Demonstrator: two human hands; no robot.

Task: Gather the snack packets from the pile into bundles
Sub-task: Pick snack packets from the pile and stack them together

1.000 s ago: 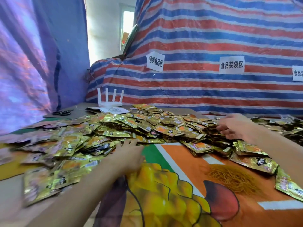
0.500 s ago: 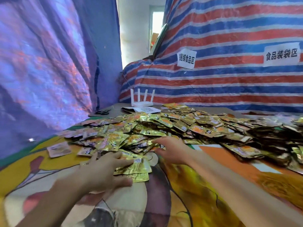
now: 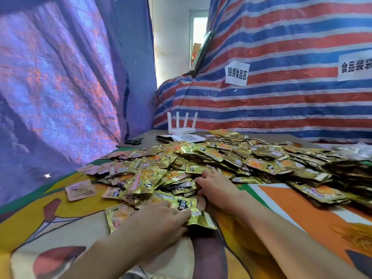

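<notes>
A broad pile of gold foil snack packets [image 3: 221,156] covers the middle and right of the table. My left hand [image 3: 161,220] lies palm down at the pile's near edge, its fingers pressing on a few overlapping packets [image 3: 175,200] pulled out from the heap. My right hand [image 3: 217,188] sits just behind it. Its fingertips touch the packets at the pile's front edge. Neither hand visibly grips a packet. One pinkish packet [image 3: 80,190] lies apart at the left.
A colourful printed cloth [image 3: 60,228] covers the table. At the back stand a white router [image 3: 182,125], some papers [image 3: 187,138] and black scissors [image 3: 132,141]. Striped tarpaulin walls close in behind and at the left. A tangle of thin orange bands [image 3: 358,236] lies at the right.
The view has swung left. My right hand came from the pile's right side to its front edge, near my left hand. My left hand slid forward over the near packets.
</notes>
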